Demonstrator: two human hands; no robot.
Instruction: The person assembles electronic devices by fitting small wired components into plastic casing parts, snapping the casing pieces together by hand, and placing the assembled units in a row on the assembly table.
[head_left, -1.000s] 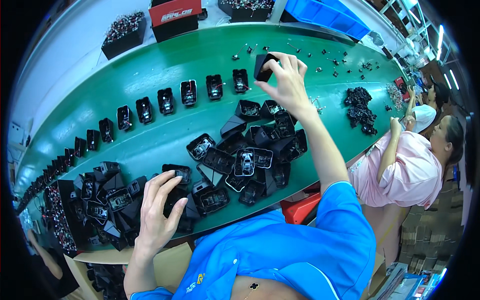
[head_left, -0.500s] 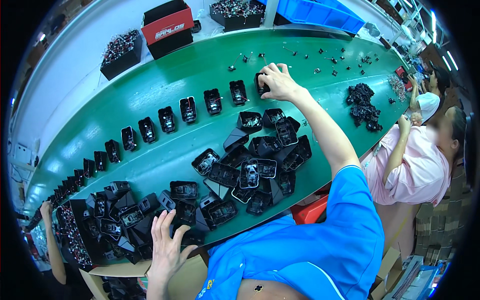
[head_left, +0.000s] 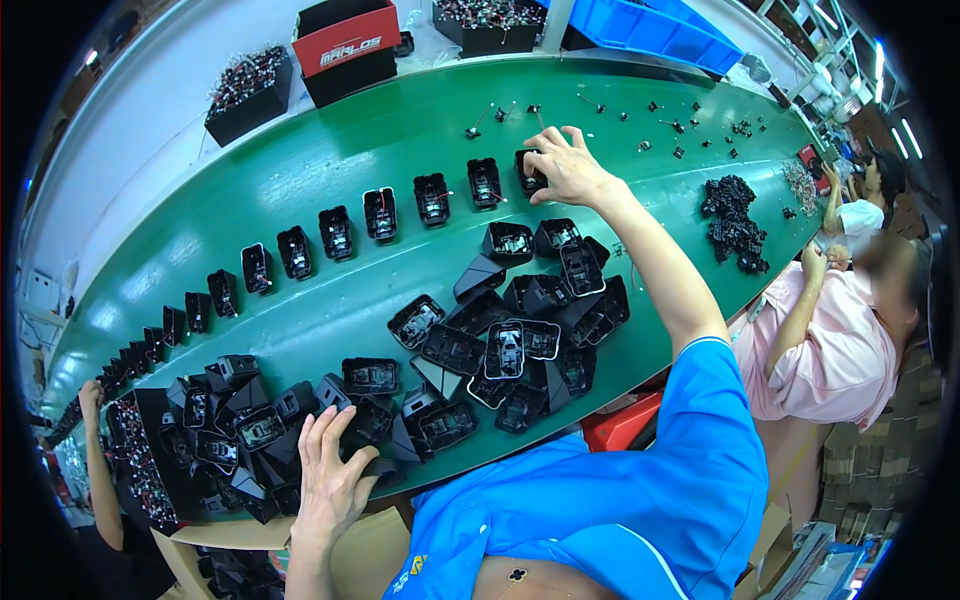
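My right hand (head_left: pixel 567 166) reaches far across the green belt (head_left: pixel 400 130) and grips a black plastic housing (head_left: pixel 527 176), which sits on the belt at the right end of a curved row of similar housings (head_left: pixel 380 213). My left hand (head_left: pixel 328 482) lies with fingers spread on the near edge of a heap of black housings (head_left: pixel 240 420) at the lower left, holding nothing. A second heap of housings (head_left: pixel 520 320) lies in the middle of the belt, below my right forearm.
Across the belt stand black bins of small parts (head_left: pixel 245 90), a red-and-black box (head_left: pixel 345 45) and a blue crate (head_left: pixel 660 25). Small parts (head_left: pixel 680 130) and a dark clump (head_left: pixel 735 215) lie to the right. A co-worker in pink (head_left: pixel 830 340) sits at right; another person's arm (head_left: pixel 95 450) shows at left.
My right hand has brought the housing down onto the belt at the row's right end. My left hand has pulled back from the heap's top to its near edge.
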